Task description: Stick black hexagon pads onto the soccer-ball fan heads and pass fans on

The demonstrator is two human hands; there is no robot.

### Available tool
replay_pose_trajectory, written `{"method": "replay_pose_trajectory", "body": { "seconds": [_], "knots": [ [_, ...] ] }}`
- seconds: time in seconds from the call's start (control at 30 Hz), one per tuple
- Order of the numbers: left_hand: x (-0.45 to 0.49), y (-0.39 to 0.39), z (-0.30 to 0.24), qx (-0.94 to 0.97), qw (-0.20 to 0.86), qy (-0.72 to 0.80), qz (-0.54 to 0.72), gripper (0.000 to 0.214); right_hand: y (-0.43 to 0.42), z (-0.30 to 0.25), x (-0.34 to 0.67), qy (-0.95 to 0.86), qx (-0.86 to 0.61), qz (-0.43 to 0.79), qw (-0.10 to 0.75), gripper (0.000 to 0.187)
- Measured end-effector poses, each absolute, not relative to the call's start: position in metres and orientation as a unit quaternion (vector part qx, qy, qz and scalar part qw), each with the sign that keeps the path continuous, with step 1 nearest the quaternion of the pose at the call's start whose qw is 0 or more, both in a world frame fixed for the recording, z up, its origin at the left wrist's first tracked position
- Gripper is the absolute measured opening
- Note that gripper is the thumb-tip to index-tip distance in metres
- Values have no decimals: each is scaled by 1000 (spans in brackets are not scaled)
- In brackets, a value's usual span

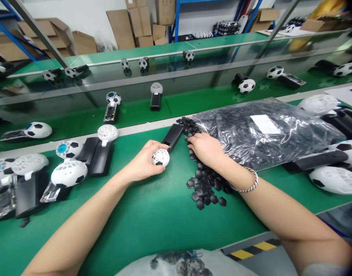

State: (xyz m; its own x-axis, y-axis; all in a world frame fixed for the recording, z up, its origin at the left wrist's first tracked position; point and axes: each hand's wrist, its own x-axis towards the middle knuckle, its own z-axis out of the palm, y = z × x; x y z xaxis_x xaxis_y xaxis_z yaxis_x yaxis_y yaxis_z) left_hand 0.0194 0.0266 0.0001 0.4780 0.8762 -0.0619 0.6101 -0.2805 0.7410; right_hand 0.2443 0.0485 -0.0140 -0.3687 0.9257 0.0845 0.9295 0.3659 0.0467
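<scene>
My left hand [147, 161] is closed around the white soccer-ball head [161, 158] of a device, thumb below and fingers above. Black pentagons mark the ball, and its black rectangular body [173, 136] points away to the upper right. To the right, my right hand [206, 148] reaches into a loose pile of small black pentagon pieces [206, 184]. Its fingers are bent together with the tips down among the pieces. Whatever they pinch is hidden. Beside that hand lies a large clear plastic bag [239, 138] full of black pieces, with a white label [265, 124].
More ball-headed devices [69, 172] stand at the left on the green table [130, 230], others [335, 180] at the right. Behind a pale rail [135, 134], a green belt [178, 103] carries several spaced-out devices [155, 96]. Cardboard boxes [140, 21] stand in the background.
</scene>
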Motion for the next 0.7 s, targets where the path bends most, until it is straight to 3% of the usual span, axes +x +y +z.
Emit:
{"method": "replay_pose_trajectory", "body": {
  "seconds": [0.43,0.7],
  "knots": [
    [16,30,-1,722,351,554,217,40,53,-9,243,-812,-576,-69,65,19],
    [18,28,-5,716,345,555,246,40,63,-16,224,-861,-498,-102,-26,20]
  ]
}}
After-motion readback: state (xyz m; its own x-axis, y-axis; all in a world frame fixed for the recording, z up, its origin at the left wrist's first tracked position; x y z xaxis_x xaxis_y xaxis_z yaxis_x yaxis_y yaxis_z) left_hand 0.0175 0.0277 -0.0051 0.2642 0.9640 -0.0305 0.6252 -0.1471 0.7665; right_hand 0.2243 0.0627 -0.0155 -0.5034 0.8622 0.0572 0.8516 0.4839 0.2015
